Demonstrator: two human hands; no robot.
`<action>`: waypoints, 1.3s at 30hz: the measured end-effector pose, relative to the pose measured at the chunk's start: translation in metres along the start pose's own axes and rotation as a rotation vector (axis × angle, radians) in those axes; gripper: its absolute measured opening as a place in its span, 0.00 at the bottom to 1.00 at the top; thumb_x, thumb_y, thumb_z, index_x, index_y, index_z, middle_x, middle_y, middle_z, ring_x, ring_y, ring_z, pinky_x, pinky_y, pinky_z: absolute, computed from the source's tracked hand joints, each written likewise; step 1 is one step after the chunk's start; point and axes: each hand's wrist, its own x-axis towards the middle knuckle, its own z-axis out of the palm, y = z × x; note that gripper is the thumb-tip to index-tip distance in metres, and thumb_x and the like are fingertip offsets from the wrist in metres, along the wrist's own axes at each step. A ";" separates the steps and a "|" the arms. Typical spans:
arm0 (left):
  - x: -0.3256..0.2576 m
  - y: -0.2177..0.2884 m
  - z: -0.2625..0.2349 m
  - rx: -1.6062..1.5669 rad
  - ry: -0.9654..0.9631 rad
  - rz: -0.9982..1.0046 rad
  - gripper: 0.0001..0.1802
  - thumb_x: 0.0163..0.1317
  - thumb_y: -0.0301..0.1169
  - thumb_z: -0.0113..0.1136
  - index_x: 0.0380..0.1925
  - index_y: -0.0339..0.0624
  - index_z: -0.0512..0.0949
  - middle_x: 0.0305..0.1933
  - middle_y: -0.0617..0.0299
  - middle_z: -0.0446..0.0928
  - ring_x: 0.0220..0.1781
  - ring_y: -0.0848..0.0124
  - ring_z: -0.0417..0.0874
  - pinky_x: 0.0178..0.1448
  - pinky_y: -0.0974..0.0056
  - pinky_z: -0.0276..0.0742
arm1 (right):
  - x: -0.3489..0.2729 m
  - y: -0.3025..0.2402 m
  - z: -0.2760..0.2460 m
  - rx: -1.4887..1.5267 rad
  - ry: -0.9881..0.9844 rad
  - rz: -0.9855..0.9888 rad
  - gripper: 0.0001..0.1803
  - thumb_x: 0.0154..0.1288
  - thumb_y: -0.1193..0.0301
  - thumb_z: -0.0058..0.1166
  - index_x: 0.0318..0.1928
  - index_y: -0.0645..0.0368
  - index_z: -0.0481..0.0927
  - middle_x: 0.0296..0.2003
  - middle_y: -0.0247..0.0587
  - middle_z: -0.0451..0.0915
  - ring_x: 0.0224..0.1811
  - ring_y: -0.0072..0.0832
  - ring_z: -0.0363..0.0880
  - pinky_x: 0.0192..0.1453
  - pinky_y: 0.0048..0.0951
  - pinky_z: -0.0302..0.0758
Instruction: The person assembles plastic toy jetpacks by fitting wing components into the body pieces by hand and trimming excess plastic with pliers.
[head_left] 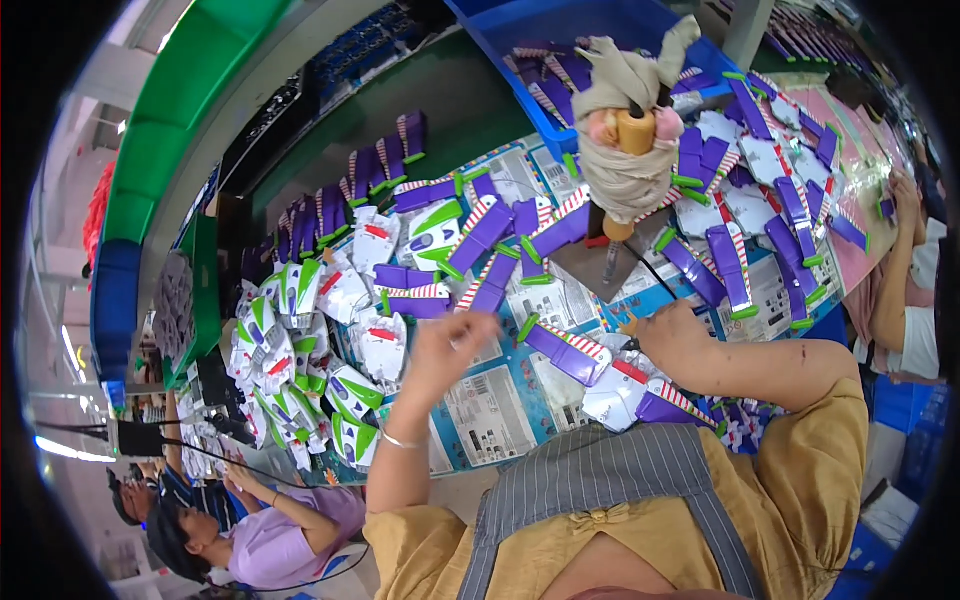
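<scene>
In front of me lies a toy wing assembly: a white body piece (614, 398) with a red strip and purple wings with red-and-white striped edges and green tips (566, 354). Over it my right hand (668, 333) is closed on a small dark thing whose kind I cannot make out. A black cord (655, 272) runs close to that hand. To the left, my left hand (452, 348) hovers above the mat, its curled fingers blurred. Loose purple wings (490, 287) lie just beyond it, and a white body piece (381, 346) is at its left.
White-and-green toy shells (290, 385) are heaped on the left. More purple wings (790, 215) cover the right side. A cloth-wrapped object (630, 185) stands before a blue bin (545, 125). Printed sheets (487, 415) cover the table. Other people (285, 535) sit left and right.
</scene>
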 end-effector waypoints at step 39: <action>-0.074 -0.021 0.124 0.408 0.232 0.894 0.21 0.37 0.25 0.71 0.37 0.43 0.81 0.35 0.58 0.74 0.39 0.60 0.78 0.40 0.60 0.75 | -0.127 0.294 0.136 0.930 0.730 1.168 0.15 0.63 0.61 0.49 0.37 0.62 0.76 0.27 0.54 0.79 0.29 0.42 0.80 0.35 0.39 0.74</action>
